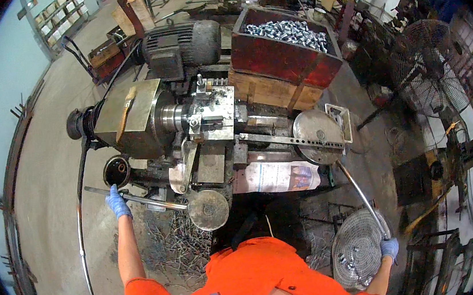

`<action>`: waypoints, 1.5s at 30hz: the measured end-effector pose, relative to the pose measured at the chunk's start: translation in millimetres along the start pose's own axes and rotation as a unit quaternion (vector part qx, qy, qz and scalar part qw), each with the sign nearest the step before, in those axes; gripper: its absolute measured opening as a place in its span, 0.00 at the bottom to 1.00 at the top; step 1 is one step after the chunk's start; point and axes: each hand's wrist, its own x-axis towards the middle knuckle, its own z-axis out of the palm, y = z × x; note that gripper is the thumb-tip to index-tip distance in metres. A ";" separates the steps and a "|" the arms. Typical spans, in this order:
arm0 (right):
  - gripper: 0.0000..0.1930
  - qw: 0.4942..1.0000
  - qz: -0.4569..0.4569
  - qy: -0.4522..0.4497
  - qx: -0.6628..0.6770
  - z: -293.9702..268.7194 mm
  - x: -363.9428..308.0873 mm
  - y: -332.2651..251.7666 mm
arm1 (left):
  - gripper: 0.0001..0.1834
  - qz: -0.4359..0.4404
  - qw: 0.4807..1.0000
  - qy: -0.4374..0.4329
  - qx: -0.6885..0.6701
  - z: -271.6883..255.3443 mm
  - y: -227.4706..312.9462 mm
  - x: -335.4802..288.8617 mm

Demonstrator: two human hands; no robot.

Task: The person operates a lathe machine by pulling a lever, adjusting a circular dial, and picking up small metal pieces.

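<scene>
My left hand (pixel 118 205), in a blue glove, is closed over a metal lever (pixel 156 203) that runs toward a round metal disc (pixel 208 210). Just beyond its fingertips is a dark round cup (pixel 117 171), its inside black. Far to the right, my right hand (pixel 390 248), also gloved, is closed around the lower end of a long steel lever (pixel 361 195). That lever slopes up to a larger round plate (pixel 319 137) beside a perforated flat bar (pixel 290 139). Between my hands stands an oily lathe-like machine with a metal tool block (pixel 212 114) by its spindle (pixel 173 118).
A brush (pixel 126 114) lies on the headstock cover (pixel 130 124). Behind are a motor (pixel 182 45) and a red bin (pixel 281 56) of small shiny metal parts. A round perforated basket (pixel 358 250) sits beside my right hand. Metal shavings (pixel 182 236) litter the floor; a fan (pixel 427 67) stands right.
</scene>
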 end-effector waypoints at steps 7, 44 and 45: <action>0.20 1.000 -0.002 -0.004 0.012 7.9 2.9 6.1 | 0.14 -0.005 1.000 -0.027 0.011 -8.7 -8.0 13.4; 0.22 0.998 0.035 -0.040 -0.016 -4.1 -26.5 -6.4 | 0.13 0.002 0.999 -0.030 -0.037 1.0 3.4 -1.7; 0.21 0.998 0.036 -0.041 -0.018 -0.6 -25.3 -3.3 | 0.13 0.003 0.999 -0.031 -0.035 1.9 4.2 -2.4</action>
